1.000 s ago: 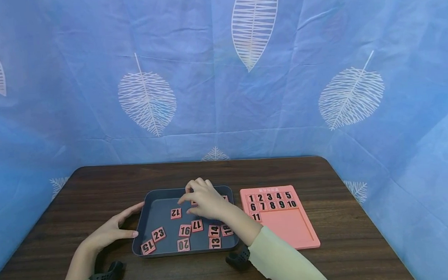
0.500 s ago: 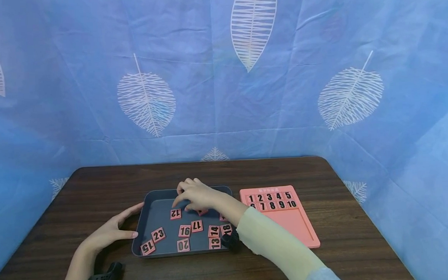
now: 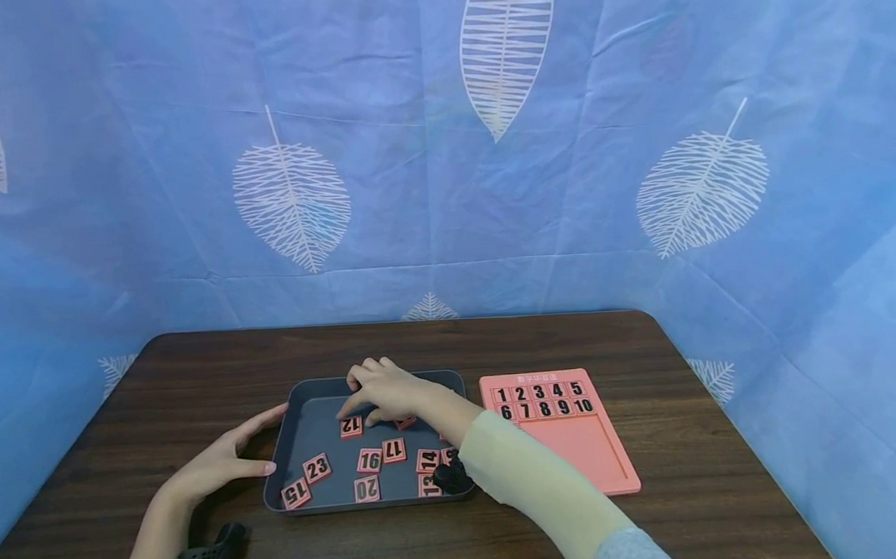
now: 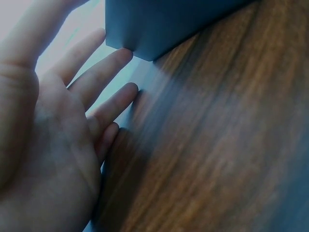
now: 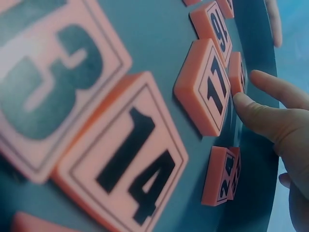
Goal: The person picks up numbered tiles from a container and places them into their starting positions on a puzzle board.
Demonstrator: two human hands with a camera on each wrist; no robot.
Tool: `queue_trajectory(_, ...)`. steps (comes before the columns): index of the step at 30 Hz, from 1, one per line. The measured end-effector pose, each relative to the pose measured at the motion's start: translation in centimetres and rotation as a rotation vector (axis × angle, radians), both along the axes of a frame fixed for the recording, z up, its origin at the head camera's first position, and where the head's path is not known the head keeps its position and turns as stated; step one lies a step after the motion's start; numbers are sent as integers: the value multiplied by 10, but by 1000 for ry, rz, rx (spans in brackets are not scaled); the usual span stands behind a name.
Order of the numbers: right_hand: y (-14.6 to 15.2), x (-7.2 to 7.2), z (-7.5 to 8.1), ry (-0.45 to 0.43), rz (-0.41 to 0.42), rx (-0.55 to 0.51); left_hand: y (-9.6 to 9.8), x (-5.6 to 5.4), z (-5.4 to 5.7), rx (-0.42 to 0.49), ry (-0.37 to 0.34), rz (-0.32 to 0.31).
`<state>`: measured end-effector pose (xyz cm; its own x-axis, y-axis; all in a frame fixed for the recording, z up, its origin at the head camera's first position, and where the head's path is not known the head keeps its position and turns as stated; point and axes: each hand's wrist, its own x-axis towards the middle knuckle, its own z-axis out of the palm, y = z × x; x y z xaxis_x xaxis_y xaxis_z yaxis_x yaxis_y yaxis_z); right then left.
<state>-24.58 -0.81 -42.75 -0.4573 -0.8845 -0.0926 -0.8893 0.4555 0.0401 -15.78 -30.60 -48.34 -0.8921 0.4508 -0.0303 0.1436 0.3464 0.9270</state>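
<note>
In the head view my right hand [image 3: 385,392] reaches into the dark tray [image 3: 313,391]. Its thumb and index finger pinch the sides of a pink tile numbered 12 [image 3: 351,427], which lies flat on the tray floor. From the right wrist, the thumb tip meets that tile's edge [image 5: 235,72]. My left hand [image 3: 219,460] rests against the tray's left side, thumb and fingers spread along the wall. Its fairly straight fingers touch the tray's corner [image 4: 145,29] in the left wrist view. Tiles 17 [image 3: 394,450], 16 [image 3: 369,460] and 23 [image 3: 317,468] lie nearby.
A pink number board [image 3: 576,453] lies right of the tray, with tiles 1 to 10 in its top rows; my right sleeve covers part of its left side. Tile 24 [image 5: 221,176] lies beneath my right hand. Tiles 15 [image 3: 295,493] and 20 [image 3: 367,489] sit near the tray's front.
My right hand has moved left and down from the tray's back middle to tile 12, its thumb and index finger now at the tile's sides. The left hand stays in place.
</note>
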Motion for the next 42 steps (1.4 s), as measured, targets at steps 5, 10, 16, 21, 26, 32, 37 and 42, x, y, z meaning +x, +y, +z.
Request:
queue_trajectory(5, -2, 0, 0, 13, 4, 30, 0, 0, -1, 0, -4, 3)
queue_trajectory(10, -2, -1, -3, 36, 9, 20, -1, -1, -2, 20, -17, 16)
queue_trajectory(16, 0, -3, -8, 38, 25, -33, 0, -1, -1, 6, -15, 13)
queue_trajectory(21, 2, -3, -8, 34, 25, -50, 0, -1, -1, 14, -17, 2)
queue_trajectory(26, 6, -1, -2, 17, 10, -86, 0, 0, -1, 13, -9, 8)
queue_trajectory(32, 13, 1, 7, 17, 3, -128, 0, 0, 1, 8, 8, -10)
queue_trajectory(37, 20, 5, 17, 31, -7, -181, 0, 1, 2, 17, -1, -15)
queue_trajectory(42, 32, 11, 26, 11, -35, -257, 1, 1, 2, 25, 3, -13)
